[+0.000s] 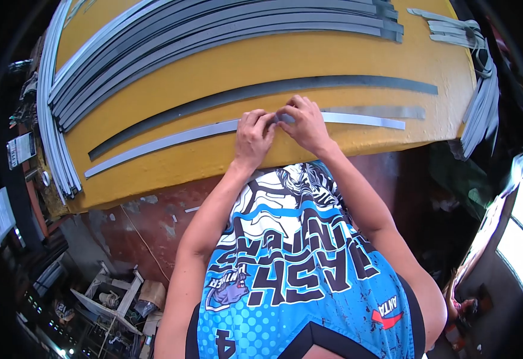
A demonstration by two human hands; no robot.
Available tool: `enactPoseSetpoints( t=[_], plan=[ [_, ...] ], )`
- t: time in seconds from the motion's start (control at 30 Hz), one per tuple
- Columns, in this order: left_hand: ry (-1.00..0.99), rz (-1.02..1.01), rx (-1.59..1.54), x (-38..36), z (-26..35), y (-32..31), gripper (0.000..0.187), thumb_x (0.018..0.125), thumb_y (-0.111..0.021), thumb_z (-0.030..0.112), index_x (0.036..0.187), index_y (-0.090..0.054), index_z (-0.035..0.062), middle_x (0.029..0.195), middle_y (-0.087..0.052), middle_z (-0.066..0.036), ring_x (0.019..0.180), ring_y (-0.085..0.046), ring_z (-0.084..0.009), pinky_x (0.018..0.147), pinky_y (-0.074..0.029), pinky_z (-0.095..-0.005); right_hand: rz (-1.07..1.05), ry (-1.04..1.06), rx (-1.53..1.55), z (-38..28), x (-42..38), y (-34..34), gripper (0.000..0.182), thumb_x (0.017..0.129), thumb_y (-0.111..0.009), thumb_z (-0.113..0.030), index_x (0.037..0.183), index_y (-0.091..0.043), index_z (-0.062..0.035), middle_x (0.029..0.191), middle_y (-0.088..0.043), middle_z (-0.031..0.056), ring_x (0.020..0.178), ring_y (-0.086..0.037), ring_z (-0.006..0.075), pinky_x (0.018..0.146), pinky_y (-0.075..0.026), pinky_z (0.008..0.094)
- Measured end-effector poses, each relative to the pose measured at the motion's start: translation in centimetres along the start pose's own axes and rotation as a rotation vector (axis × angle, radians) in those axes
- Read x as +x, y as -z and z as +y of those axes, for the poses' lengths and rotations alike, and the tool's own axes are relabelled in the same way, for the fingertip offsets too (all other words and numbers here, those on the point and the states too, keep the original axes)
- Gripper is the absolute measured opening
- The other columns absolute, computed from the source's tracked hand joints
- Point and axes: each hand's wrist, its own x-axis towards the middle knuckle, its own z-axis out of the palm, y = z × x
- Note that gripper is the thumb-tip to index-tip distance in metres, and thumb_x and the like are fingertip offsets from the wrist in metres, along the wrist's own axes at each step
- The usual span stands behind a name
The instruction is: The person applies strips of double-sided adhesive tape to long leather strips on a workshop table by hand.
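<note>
Both hands meet over a long light-grey strip [171,141] lying along the near edge of the yellow tabletop. My left hand [254,136] has its fingers bent and pressed together at the strip's middle. Beside it, my right hand [302,121] is closed, thumb and fingertips pinched at the same spot. A small greyish piece shows between the fingertips, too small to make out. To the right, the light strip runs on below a duller grey strip [381,112]. A dark grey strip [237,94] curves across the table just beyond the hands.
A stack of grey strips [213,33] covers the far part of the yellow table [273,61]. Pale strips [58,149] hang over its left edge, and a bundle [481,102] hangs over the right. A wooden crate [109,299] stands on the floor at lower left.
</note>
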Motion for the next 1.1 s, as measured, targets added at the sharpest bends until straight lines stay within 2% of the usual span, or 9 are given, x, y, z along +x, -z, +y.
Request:
enactPoseSetpoints(
  t=[0.07,0.17,0.2,0.3,0.37,0.47,0.63,0.83,1.1],
  plan=[
    [0.022,0.027,0.036,-0.2,-0.2,-0.4,0.021,0.078,-0.071,0.008,0.098,-0.069,0.0028,0.101,-0.061,-0.012,0.095,-0.058,-0.0306,0.085,-0.048,-0.0397,-0.001,0.010,0.010,0.1,-0.2,-0.2,0.030,0.074,-0.076,-0.020,0.102,-0.069,-0.0110,0.102,-0.059,0.0083,0.098,-0.056,0.0274,0.086,-0.044,0.0398],
    [0.071,0.013,0.047,-0.2,0.0,-0.4,0.022,0.078,-0.071,0.009,0.099,-0.070,0.0040,0.100,-0.060,-0.013,0.094,-0.058,-0.0307,0.084,-0.048,-0.0395,0.059,0.062,0.086,0.6,-0.7,0.3,0.052,0.074,-0.076,-0.018,0.123,-0.060,-0.0130,0.105,-0.059,0.0090,0.100,-0.056,0.0265,0.084,-0.043,0.0379],
    [0.094,0.009,0.052,0.1,0.1,-0.3,0.023,0.078,-0.071,0.010,0.100,-0.070,0.0042,0.100,-0.060,-0.013,0.094,-0.058,-0.0308,0.084,-0.048,-0.0396,0.058,0.073,0.091,0.9,-0.8,0.9,0.052,0.074,-0.076,-0.018,0.123,-0.060,-0.0130,0.105,-0.059,0.0090,0.100,-0.056,0.0265,0.084,-0.043,0.0379],
    [0.103,0.022,0.059,0.5,0.6,-0.2,0.022,0.077,-0.071,0.011,0.098,-0.070,0.0048,0.098,-0.060,-0.012,0.091,-0.058,-0.0306,0.083,-0.048,-0.0401,0.054,0.117,0.079,2.1,-1.3,2.7,0.042,0.075,-0.075,-0.017,0.115,-0.064,-0.0114,0.102,-0.060,0.0094,0.097,-0.057,0.0273,0.083,-0.044,0.0380],
    [0.113,0.032,0.065,0.3,0.9,-0.1,0.021,0.076,-0.071,0.011,0.096,-0.070,0.0050,0.096,-0.061,-0.011,0.089,-0.058,-0.0303,0.082,-0.047,-0.0407,-0.047,0.103,0.079,3.8,-1.9,4.0,0.032,0.076,-0.074,-0.016,0.106,-0.067,-0.0098,0.097,-0.061,0.0095,0.094,-0.058,0.0280,0.082,-0.045,0.0382],
    [0.104,0.024,0.094,0.4,0.8,-0.3,0.023,0.077,-0.074,0.014,0.098,-0.071,0.0057,0.097,-0.059,-0.011,0.090,-0.058,-0.0290,0.081,-0.048,-0.0379,-0.036,0.087,0.040,5.4,-2.5,5.9,0.024,0.076,-0.074,-0.016,0.099,-0.069,-0.0089,0.094,-0.062,0.0093,0.092,-0.058,0.0281,0.081,-0.045,0.0385],
    [0.050,0.029,0.142,0.5,0.3,-0.4,0.024,0.076,-0.078,0.022,0.094,-0.072,0.0067,0.093,-0.059,-0.008,0.086,-0.057,-0.0260,0.077,-0.046,-0.0373,-0.030,0.067,0.054,6.2,-2.8,7.2,0.022,0.077,-0.075,-0.019,0.096,-0.069,-0.0094,0.094,-0.062,0.0084,0.092,-0.058,0.0274,0.081,-0.044,0.0387],
    [0.039,0.041,0.110,0.5,-0.2,-0.7,0.021,0.075,-0.077,0.023,0.091,-0.073,0.0098,0.091,-0.060,-0.004,0.086,-0.057,-0.0234,0.074,-0.043,-0.0366,-0.020,0.012,0.023,6.9,-3.3,7.5,0.022,0.076,-0.077,-0.018,0.095,-0.070,-0.0087,0.096,-0.062,0.0086,0.094,-0.058,0.0283,0.083,-0.045,0.0386],
    [0.049,0.028,0.101,0.5,0.1,-0.6,0.021,0.076,-0.077,0.024,0.091,-0.073,0.0098,0.090,-0.060,-0.005,0.086,-0.056,-0.0227,0.074,-0.043,-0.0360,0.025,0.037,-0.031,7.2,-3.5,7.1,0.024,0.075,-0.077,-0.017,0.096,-0.070,-0.0111,0.095,-0.059,0.0057,0.092,-0.055,0.0251,0.082,-0.043,0.0376]
  ],
)
